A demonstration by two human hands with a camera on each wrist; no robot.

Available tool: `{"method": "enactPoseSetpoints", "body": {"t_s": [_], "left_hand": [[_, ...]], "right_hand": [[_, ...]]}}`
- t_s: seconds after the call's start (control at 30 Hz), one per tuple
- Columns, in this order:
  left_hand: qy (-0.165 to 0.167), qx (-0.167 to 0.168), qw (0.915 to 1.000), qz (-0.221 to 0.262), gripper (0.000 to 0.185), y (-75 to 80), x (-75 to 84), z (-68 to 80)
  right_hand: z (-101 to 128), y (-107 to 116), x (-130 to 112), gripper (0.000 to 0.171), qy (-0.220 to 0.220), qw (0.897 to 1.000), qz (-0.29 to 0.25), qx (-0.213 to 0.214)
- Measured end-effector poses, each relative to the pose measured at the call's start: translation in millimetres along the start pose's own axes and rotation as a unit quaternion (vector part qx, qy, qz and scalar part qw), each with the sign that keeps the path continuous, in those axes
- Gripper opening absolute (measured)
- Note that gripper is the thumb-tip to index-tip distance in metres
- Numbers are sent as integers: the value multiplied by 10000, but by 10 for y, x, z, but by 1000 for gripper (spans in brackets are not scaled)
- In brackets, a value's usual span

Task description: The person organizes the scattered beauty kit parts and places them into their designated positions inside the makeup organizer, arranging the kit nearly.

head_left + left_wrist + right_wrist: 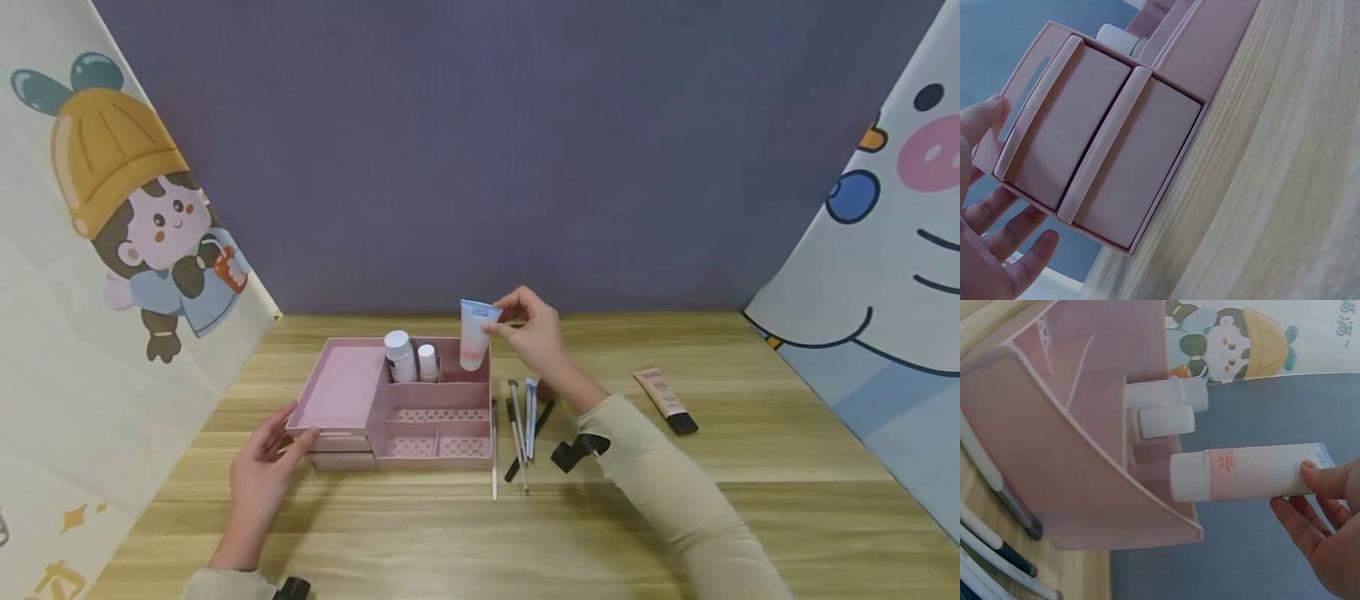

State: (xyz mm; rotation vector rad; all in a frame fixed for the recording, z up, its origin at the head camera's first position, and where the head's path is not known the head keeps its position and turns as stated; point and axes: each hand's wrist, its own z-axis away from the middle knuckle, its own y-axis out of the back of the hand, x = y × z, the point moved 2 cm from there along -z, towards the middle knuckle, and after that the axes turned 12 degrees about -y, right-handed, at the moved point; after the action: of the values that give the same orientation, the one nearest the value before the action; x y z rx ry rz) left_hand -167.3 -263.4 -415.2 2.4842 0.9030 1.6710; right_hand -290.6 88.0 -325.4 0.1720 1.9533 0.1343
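Blue-and-pink tube (475, 337): at about two o'clock from the middle of the pink box (341, 387), twelve being the far side in the head view; nearly upright, white cap down, at the mouth of the back right compartment (452, 360). Whether the cap touches the compartment floor cannot be told.
Right hand (531, 333): thumb and fingers pinch the tube's flat end from its three o'clock side.
Left hand (262, 450): at the box's near left corner, between eight and nine o'clock; it grips that corner, thumb on the front by the handle slot (1024, 100), the other fingers along the side.
Two hands: well apart, the box between them.
Box front: two pink drawers (1141, 162), both pushed in, one above the other.
White bottles: the small bottle (427, 364) stands at eight o'clock from the tube; the large bottle (401, 358) stands just beside it, a little farther left, both in the back of the box.
Brushes (531, 421): a loose bunch between three and four o'clock from the box, lying near its right wall.
Beige tube (660, 392): lying well apart at three o'clock, black cap toward five.
Table (420, 542): wood-grained, under everything.
Walls: plain dark backdrop (480, 150) at twelve; cartoon figure in a yellow hat (116, 162) at ten; pink-nosed cartoon face (933, 154) at two.
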Motion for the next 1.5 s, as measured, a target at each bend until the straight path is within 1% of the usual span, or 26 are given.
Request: {"method": "enactPoseSetpoints", "body": {"t_s": [0.17, 0.37, 0.57, 0.67, 0.8, 1.03, 1.2, 1.5], "left_hand": [[-16, 131, 9997, 191, 49, 2, -10, 5], [-8, 68, 9999, 129, 50, -5, -42, -2], [31, 175, 9997, 161, 49, 9, -36, 30], [52, 161, 9998, 103, 49, 20, -28, 29], [0, 116, 9999, 52, 50, 18, -9, 19], [-75, 131, 9998, 159, 48, -8, 13, 4], [-85, 128, 9997, 202, 48, -14, 14, -3], [-169, 101, 9997, 152, 48, -8, 13, 2]], "right_hand": [[19, -79, 80, 27, -48, 9998, 194, -74], [3, -133, 116, 25, 57, 9991, 374, -194], [-13, -220, 182, 24, 54, 9978, 515, -423], [-14, -257, 206, 24, 76, 9970, 581, -510], [-17, -287, 232, 23, 127, 9960, 647, -602], [-13, -304, 275, 21, 180, 9929, 938, -713], [5, -329, 317, 20, 311, 9893, 1165, -820], [46, -378, 388, 19, 400, 9851, 1407, -907]]}}
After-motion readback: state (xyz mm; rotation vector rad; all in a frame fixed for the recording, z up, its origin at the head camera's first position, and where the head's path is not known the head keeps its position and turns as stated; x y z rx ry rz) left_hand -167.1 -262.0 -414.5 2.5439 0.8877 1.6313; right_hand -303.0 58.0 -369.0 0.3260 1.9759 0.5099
